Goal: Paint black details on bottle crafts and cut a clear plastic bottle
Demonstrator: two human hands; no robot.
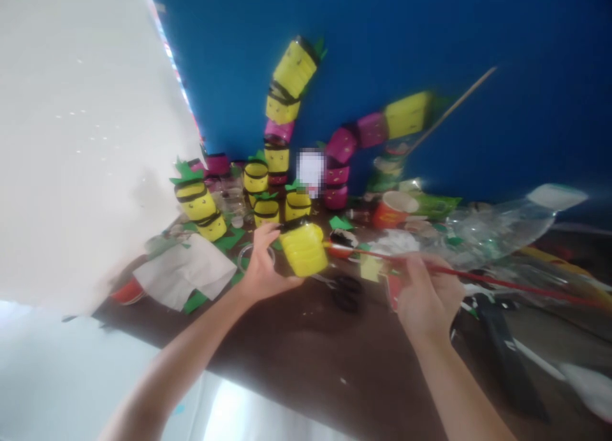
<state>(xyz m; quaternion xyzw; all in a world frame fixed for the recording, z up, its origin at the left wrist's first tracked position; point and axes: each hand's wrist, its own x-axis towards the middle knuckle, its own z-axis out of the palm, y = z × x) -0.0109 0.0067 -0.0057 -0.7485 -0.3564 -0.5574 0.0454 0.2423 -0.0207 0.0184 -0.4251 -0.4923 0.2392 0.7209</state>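
Note:
My left hand (262, 270) is closed around a yellow-painted cup (304, 248) with a black rim, holding it tilted above the dark table. In my right hand (427, 294) is a long red-handled paintbrush (368, 253), its tip meeting the cup's right side. Scissors (346, 292) with black handles lie on the table just below the cup. Behind the cup stands a small red container (342, 242) with dark and white contents. The picture is somewhat blurred by motion.
Behind my hands stand several yellow cups (257, 178) with green leaves. Curved stacks of yellow and magenta cups (342, 146) rise against the blue wall. To the left lies a white cloth (186, 267). A clear plastic bottle (502, 227) and a red cup (393, 209) are at right.

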